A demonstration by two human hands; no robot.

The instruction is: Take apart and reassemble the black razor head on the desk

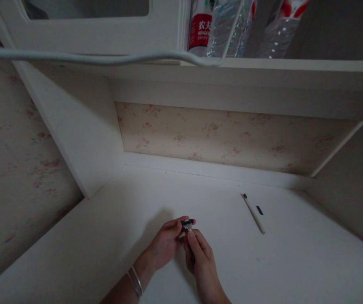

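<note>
Small black clip-like object (187, 222), too dim and tiny to name surely, sits pinched between the fingertips of both hands just above the white worktop (289, 261), near its middle front. Left hand (166, 242) curls closed around it from the left, thumb and forefinger on the black part; two thin bangles (135, 282) ring that wrist. Right hand (200, 257) closes on it from below, fingers bent against a pale metallic bit under the black piece.

Nothing lies between the hands and the front edge. Farther back and to the right, well apart from the hands, one slim white pen (253, 214) lies slanted on the worktop, with one small black cap (259, 210) just beside it. Behind these runs floral wallpaper (225, 137) under a white shelf (263, 65). On that shelf stand three plastic bottles, one with a red label (200, 31). One white cable (73, 57) droops across the shelf's front.
</note>
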